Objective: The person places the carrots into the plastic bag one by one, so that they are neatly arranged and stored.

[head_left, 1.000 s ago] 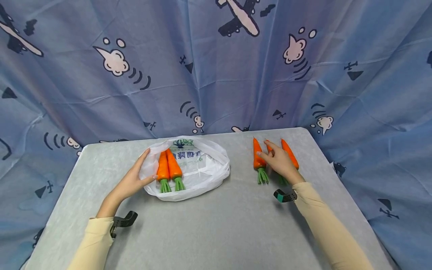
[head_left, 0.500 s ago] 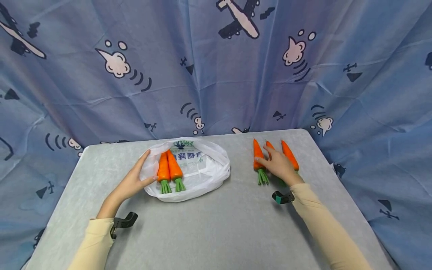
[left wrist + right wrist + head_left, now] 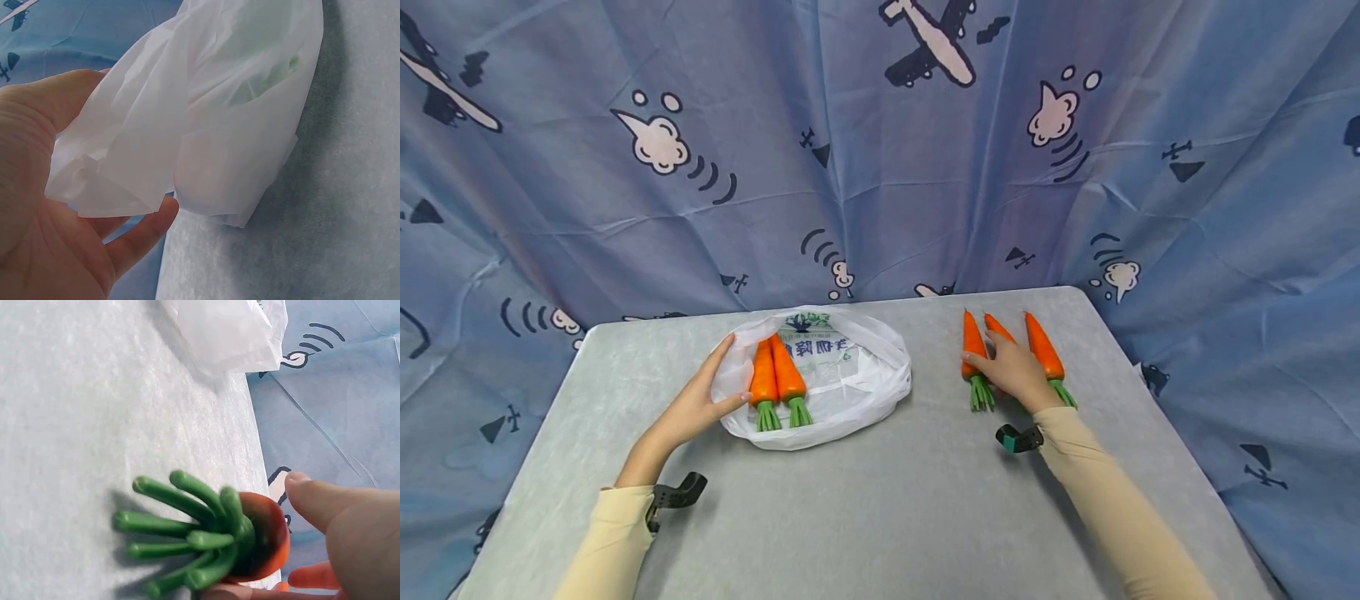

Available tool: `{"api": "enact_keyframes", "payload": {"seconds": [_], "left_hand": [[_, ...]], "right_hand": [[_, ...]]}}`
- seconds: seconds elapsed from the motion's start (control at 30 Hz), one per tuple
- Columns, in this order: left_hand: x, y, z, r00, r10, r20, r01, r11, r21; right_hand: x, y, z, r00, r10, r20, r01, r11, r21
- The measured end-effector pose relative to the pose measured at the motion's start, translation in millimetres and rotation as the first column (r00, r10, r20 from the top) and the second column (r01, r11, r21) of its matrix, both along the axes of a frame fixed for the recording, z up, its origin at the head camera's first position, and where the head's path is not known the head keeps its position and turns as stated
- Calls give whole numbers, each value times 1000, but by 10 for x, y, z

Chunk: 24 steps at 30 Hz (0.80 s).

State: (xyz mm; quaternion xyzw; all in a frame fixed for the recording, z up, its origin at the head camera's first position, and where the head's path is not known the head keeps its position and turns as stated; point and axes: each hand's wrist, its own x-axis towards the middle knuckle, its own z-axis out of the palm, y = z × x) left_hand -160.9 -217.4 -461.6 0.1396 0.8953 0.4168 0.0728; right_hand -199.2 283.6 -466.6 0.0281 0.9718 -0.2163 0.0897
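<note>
Left hand (image 3: 688,406) pinches the bag (image 3: 850,379) rim open at center-left of the counter (image 3: 880,500). Right hand (image 3: 1011,371) curls around the leftmost loose carrot (image 3: 973,350) center-right, tip pointing away, leaves toward the wrist.

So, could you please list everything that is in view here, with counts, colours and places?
Plastic bag: one, white, left-centre of table, mouth open.
Carrots in bag: two, orange with green tops, side by side.
Carrots on table: three, orange with green tops, right side.
Table: one, grey.
Backdrop cloth: one, blue, aeroplane print, behind table.
Left hand: holds the bag's edge.
Right hand: rests on the middle carrot, thumb at the leftmost carrot.
</note>
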Motion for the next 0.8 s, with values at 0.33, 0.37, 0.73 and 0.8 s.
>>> {"api": "enact_keyframes", "payload": {"seconds": [0.33, 0.37, 0.73, 0.8], "left_hand": [[6, 12, -6, 1000, -2, -7, 2, 1000, 6], [8, 12, -6, 1000, -2, -9, 2, 1000, 5], [-6, -6, -25, 1000, 4, -11, -4, 1000, -9], [-9, -7, -26, 1000, 3, -10, -3, 1000, -9]], "right_hand": [[24, -45, -136, 999, -7, -35, 7, 1000, -10], [23, -42, -149, 999, -6, -37, 6, 1000, -13], [47, -48, -214, 999, -27, -35, 23, 993, -113], [47, -49, -238, 998, -29, -48, 22, 991, -131]]}}
